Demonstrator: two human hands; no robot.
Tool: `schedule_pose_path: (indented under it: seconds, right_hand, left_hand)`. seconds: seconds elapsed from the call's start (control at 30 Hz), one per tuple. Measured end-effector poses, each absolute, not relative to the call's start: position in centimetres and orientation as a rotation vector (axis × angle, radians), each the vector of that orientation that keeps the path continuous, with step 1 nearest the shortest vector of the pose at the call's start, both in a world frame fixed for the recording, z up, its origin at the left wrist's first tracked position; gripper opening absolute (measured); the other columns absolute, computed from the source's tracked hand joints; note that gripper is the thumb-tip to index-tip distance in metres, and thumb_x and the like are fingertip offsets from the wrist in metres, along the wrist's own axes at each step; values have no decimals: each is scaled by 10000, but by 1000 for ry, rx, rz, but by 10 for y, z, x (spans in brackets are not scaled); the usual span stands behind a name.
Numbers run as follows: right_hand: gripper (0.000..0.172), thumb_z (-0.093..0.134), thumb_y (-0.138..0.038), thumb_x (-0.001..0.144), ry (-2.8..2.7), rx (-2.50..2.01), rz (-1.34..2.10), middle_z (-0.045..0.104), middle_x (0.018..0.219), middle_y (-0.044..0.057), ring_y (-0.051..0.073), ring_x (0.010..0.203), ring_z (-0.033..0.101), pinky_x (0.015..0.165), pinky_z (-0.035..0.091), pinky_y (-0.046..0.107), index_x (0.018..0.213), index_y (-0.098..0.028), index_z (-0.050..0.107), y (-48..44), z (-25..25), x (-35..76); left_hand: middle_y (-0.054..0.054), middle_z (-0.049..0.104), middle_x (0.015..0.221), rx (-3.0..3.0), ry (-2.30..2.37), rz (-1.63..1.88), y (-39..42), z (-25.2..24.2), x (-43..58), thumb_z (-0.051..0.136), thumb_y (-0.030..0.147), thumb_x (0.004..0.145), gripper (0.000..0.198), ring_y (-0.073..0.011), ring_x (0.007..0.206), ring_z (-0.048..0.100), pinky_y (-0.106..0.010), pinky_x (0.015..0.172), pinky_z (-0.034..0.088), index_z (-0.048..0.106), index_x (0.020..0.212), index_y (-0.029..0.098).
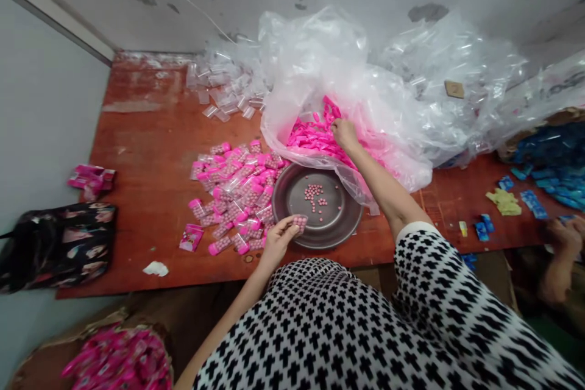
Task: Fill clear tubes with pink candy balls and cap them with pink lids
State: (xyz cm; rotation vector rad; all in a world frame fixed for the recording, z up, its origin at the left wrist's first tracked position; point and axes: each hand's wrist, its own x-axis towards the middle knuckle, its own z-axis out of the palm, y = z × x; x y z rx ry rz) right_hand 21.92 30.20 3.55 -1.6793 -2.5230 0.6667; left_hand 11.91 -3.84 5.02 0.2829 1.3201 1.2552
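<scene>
Over the near rim of a metal bowl (284, 190), my left hand (276, 242) is closed around a small clear container filled with pink beads (299, 223). Loose pink beads (313, 192) lie on the bowl's bottom. Farther back, my right hand (345, 134) reaches into an open clear plastic bag (278, 106) with its fingers pinched at the bright pink plastic pieces (311, 137). A few linked pink pieces stand up beside those fingertips. Left of the bowl is a heap of bead-filled clear containers with pink caps (242, 189).
Empty clear containers (228, 94) lie behind the heap. Large plastic bags (452, 61) line the wall. A black flowered bag (82, 244) and pink packets (92, 178) are at left. Blue packets (562, 161) and another person's hand (567, 237) are at right. Below left, a box holds pink packets (119, 359).
</scene>
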Motion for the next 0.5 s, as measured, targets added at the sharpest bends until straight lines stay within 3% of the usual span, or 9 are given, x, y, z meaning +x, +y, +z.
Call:
schedule_pose_path:
  seconds: [0.17,0.3,0.5]
  right_hand:
    - [355,345,-123,887,-2494,-1916,390,622,1092,183,280,1004,600,846,443,395,1106,-99,623,327,23,188]
    - [321,408,-154,876,-2509,-1957,369,597,1141,205,288,995,605,844,452,404,1118,-87,608,338,13,182]
    - [205,560,-246,768,-2411,-1788,572,670,938,93,213,905,599,837,460,338,921,-141,644,343,19,200]
  left_hand:
    - [-112,714,974,222,1358,1278,-41,47,113,769,394,603,436,-229,862,683,-364,799,560,679,946,140]
    - [-119,718,955,180,1376,1289,-41,42,109,776,403,590,448,-232,851,686,-359,778,569,683,936,133]
    - [-116,720,942,167,1352,1353,-31,41,104,784,409,577,454,-242,853,685,-381,785,572,686,923,131]
